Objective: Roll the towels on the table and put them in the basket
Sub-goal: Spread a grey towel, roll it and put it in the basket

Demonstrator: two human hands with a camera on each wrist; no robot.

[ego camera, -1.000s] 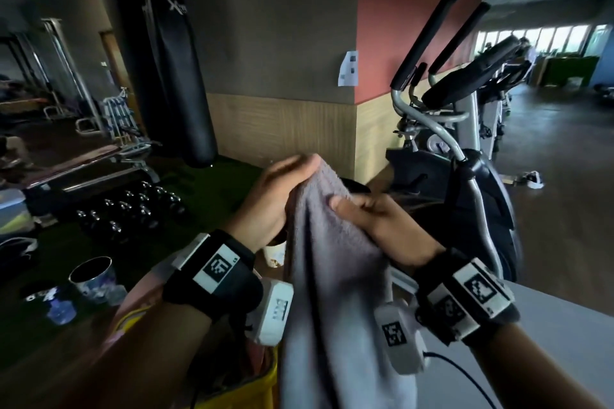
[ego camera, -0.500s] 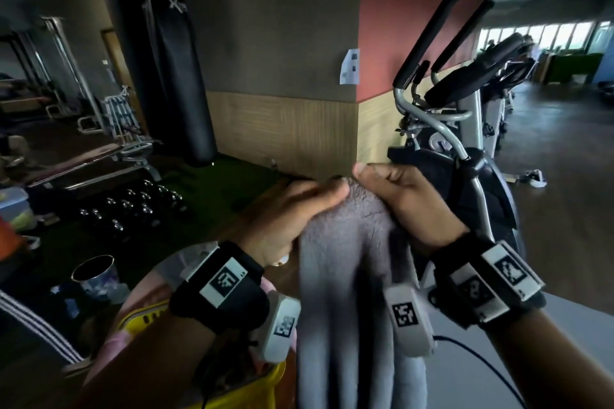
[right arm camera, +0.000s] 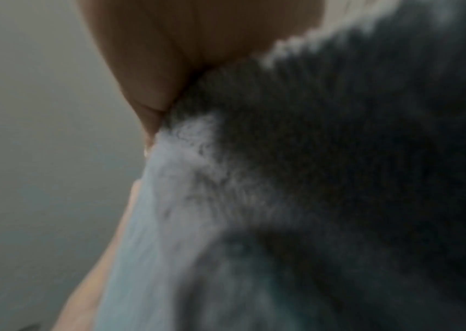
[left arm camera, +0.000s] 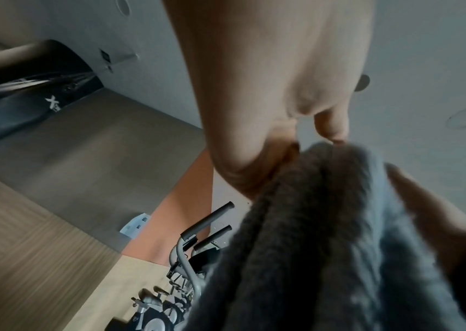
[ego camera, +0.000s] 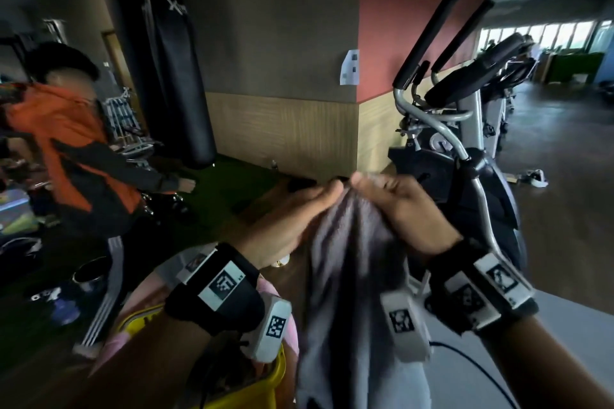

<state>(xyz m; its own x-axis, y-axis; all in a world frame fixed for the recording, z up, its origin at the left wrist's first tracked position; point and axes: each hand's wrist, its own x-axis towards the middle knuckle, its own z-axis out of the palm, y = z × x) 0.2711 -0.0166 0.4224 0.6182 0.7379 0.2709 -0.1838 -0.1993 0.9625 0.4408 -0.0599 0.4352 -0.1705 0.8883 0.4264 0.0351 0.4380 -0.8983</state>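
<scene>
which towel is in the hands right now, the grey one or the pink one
The grey towel: it hangs bunched from the left hand and right hand. The pink towel lies over the yellow basket, unheld.

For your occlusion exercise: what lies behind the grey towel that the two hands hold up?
Behind the grey towel, pinched by the left hand and right hand, a strip of brown floor shows left, pale table right. The yellow basket sits beside it. Whatever lies directly behind is covered.

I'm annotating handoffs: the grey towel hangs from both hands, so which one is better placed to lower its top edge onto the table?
Probably the right hand: it pinches the grey towel at the top, above the table. The left hand holds it over the yellow basket.
</scene>
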